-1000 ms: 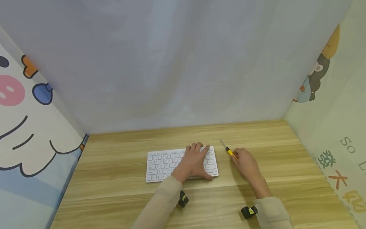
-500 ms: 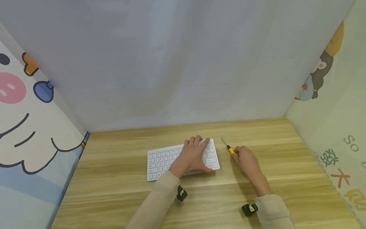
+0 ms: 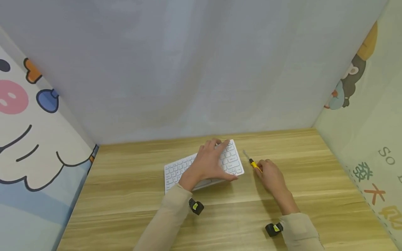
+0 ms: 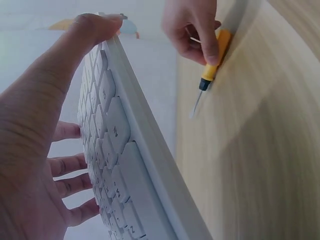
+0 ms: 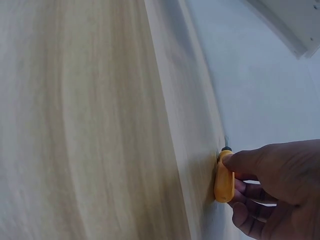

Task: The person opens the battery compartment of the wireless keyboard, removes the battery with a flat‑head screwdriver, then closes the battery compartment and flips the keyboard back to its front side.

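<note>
My left hand (image 3: 205, 164) spans the white keyboard (image 3: 233, 158), thumb at its near edge and fingers at the far edge. The keyboard's right end is raised off the table, tilted, with its left end lower. In the left wrist view, the keys of the keyboard (image 4: 117, 130) run away from the camera under the spread hand. My right hand (image 3: 271, 177) pinches a screwdriver (image 3: 253, 164) by its yellow handle, just right of the keyboard. Its thin metal shaft points forward and left, low over the table. Thumb and fingers hold the handle (image 5: 224, 182) in the right wrist view.
The wood-grain table (image 3: 132, 216) carries both. A grey cloth wall (image 3: 188, 87) rises behind the table's back edge. Printed cartoon panels stand at left (image 3: 28, 146) and right (image 3: 361, 122). Black wrist cameras (image 3: 196, 207) sit below each hand.
My left hand has lifted the keyboard's right end up from the table, so it now slants. The right hand with the screwdriver has stayed nearly in place.
</note>
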`<state>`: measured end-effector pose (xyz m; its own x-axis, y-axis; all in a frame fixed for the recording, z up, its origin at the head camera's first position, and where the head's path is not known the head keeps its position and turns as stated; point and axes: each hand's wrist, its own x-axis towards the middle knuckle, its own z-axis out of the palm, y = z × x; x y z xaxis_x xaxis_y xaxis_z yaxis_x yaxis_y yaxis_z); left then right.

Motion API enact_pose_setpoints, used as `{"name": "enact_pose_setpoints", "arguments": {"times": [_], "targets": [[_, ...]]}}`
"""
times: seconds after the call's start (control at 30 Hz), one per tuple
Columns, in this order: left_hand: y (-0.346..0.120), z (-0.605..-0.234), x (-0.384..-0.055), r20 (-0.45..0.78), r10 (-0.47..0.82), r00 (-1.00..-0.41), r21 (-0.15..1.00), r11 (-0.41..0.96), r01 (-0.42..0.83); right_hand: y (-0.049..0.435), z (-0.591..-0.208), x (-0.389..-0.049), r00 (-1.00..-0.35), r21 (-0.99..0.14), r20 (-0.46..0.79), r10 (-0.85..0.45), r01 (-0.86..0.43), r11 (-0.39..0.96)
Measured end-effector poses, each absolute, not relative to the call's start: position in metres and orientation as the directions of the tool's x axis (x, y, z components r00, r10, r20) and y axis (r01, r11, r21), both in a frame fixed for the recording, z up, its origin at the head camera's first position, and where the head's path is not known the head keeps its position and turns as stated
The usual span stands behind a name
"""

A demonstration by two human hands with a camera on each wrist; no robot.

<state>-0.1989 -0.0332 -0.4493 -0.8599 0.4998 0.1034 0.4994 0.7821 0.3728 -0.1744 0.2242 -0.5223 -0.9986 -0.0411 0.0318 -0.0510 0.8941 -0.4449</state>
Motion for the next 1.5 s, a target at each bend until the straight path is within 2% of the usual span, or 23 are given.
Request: {"name": "enact_pose_setpoints", "arguments": {"times": [0.33,0.57,0.73,1.5], "targets": [[-0.048,-0.435,-0.198,0.166,0.467,-0.868,0.483,0.729,0.485,0.223,-0.521,-0.173,-0.998,-0.452,0.026,-0.049,-0.056,0.890],[-0.056,-0.428,-0.198,0.247,0.473,-0.846,0.487,0.694,0.530,0.223,-0.523,-0.174,-0.999,-0.442,0.028,-0.043,-0.051,0.896],[-0.062,-0.423,-0.196,0.256,0.450,-0.856,0.532,0.673,0.513,0.222,-0.525,-0.174,-0.998,-0.426,0.045,-0.046,-0.061,0.903],[-0.085,-0.410,-0.187,0.349,0.412,-0.842,0.758,0.403,0.512,0.222,-0.518,-0.168,-0.999,-0.445,0.025,-0.025,-0.034,0.895]]}}
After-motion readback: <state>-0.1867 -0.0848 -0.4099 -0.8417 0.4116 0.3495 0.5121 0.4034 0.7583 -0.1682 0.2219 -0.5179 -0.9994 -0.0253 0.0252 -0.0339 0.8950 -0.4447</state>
